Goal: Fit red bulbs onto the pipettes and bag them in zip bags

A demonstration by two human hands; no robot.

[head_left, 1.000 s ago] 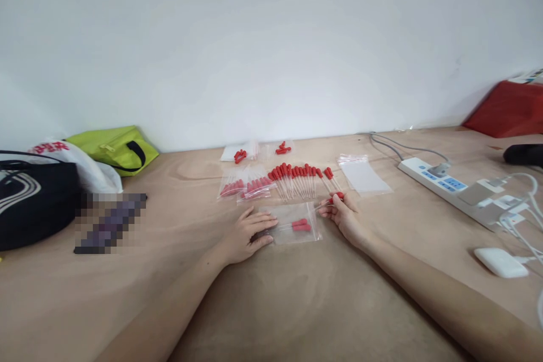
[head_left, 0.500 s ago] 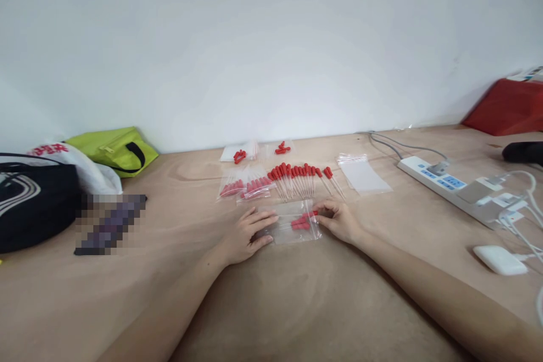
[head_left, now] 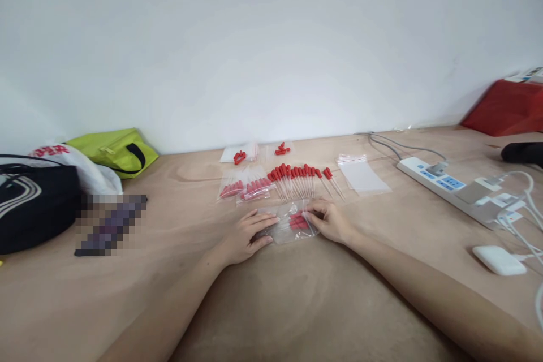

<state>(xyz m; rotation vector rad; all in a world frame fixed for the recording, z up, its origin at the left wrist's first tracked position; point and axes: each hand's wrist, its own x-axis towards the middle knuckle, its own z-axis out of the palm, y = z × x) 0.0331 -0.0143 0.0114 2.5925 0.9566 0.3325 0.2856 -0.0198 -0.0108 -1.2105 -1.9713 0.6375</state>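
Observation:
In front of me a clear zip bag (head_left: 280,232) lies flat on the table, holding a few droppers with red bulbs (head_left: 299,223). My left hand (head_left: 251,232) rests on the bag's left end, fingers spread and pressing lightly on the plastic. At the bag's right-hand mouth, the thumb and fingers of my right hand (head_left: 324,219) are closed at the bulb end of the uppermost dropper, partly hidden by the fingers. Just beyond the bag lies a row of loose droppers (head_left: 292,175). Two filled bags of droppers (head_left: 255,185) lie left of that row.
Flat zip bags (head_left: 365,174) lie at the right of the row. Farther back are small bags with loose red bulbs (head_left: 282,150). A power strip (head_left: 445,184) with cables and a white charger (head_left: 499,260) occupies the right side. Left are a black bag (head_left: 38,203) and a green pouch (head_left: 112,150).
My right hand has moved a little left, and the uppermost dropper has slid farther into the bag, its bulb now level with the others. My left hand has stayed in place.

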